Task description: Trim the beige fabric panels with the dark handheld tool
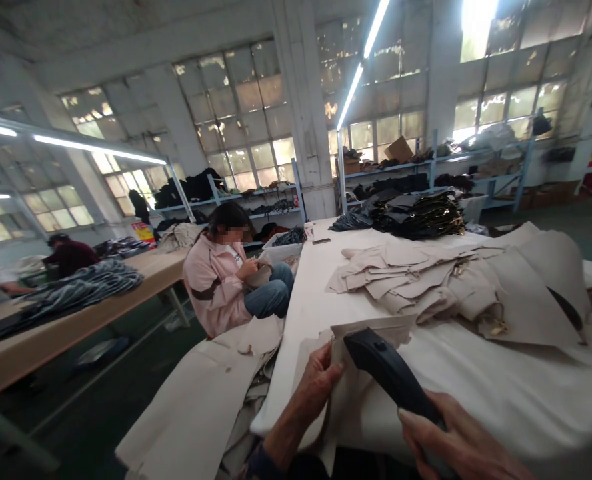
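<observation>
My left hand [321, 373] is closed on the edge of a beige fabric piece [343, 393], pinching it between thumb and fingers. The piece hangs over the front edge of the white-covered table. In my right hand [441, 427] is a black, curved hand-held tool shaped like a hair clipper [389, 363]. Its head points up and left and lies against or just above the fabric, close to my left fingers. Whether the tip touches the cloth I cannot tell. Part of the fabric is hidden behind the tool.
Beige garment pieces [426, 273] are heaped on the white table [316, 287], with a dark stack [411, 213] behind. More beige pieces [201, 393] hang at the left. A seated person [221, 280] handles cloth beside the table. A brown table [161, 267] stands farther left.
</observation>
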### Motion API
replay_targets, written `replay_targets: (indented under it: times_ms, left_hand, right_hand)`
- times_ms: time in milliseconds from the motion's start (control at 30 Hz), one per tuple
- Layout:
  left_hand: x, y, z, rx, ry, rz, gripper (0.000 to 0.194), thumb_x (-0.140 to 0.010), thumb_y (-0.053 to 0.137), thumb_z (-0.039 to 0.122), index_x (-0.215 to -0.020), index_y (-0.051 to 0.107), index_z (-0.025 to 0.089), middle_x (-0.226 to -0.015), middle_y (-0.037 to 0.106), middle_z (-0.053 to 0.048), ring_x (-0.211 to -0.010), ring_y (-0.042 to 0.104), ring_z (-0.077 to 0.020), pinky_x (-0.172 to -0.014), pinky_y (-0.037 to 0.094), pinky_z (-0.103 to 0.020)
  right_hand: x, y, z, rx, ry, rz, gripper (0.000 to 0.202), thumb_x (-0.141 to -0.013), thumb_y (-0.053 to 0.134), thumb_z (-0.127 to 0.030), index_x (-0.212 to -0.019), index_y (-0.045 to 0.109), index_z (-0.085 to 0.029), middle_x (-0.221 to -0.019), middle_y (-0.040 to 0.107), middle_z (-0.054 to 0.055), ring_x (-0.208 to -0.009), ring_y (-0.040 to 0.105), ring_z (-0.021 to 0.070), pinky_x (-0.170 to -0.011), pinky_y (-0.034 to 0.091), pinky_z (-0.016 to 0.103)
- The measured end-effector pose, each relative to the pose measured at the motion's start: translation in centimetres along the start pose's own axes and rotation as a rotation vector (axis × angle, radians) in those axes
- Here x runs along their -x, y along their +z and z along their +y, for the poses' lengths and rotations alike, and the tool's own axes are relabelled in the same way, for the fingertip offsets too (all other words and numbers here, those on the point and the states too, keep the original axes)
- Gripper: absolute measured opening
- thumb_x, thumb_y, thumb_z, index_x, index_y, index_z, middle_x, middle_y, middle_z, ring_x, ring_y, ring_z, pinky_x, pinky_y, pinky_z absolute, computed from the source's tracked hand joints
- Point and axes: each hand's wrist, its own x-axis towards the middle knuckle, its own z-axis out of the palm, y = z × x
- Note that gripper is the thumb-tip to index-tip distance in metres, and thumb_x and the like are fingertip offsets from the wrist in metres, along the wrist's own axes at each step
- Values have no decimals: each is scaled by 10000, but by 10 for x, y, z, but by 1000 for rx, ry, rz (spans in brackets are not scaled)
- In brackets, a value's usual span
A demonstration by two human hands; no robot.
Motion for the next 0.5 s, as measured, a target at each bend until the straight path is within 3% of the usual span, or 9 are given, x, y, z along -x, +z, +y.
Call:
replay_targets:
  times_ms: [167,333,500]
  left_hand:
    - [8,1,-10,78,28,35,294,-774,608,183,-1062,650,137,-877,717,-69,-715,638,-183,-696,461,-279]
    - [11,7,-20,137,7,56,267,-757,610,136,-1018,662,118,-862,718,-71,-738,625,-162,-661,447,-234]
    - [5,0,-16,264,23,191,333,-742,596,125,-1074,624,128,-878,730,-87,-730,656,-197,-683,488,-292]
  right_hand:
    - [-16,5,-17,-84,-60,-105,424,-835,486,-599,-721,450,-192,-462,468,-65,-383,437,77,-405,374,183]
    - [-29,7,-32,-98,-68,-56,440,-821,494,-604,-679,453,-189,-441,468,-54,-368,427,75,-376,334,170]
    - [-12,8,-13,4,9,-40,438,-818,492,-625,-752,519,-193,-480,496,-45,-429,477,109,-457,414,209]
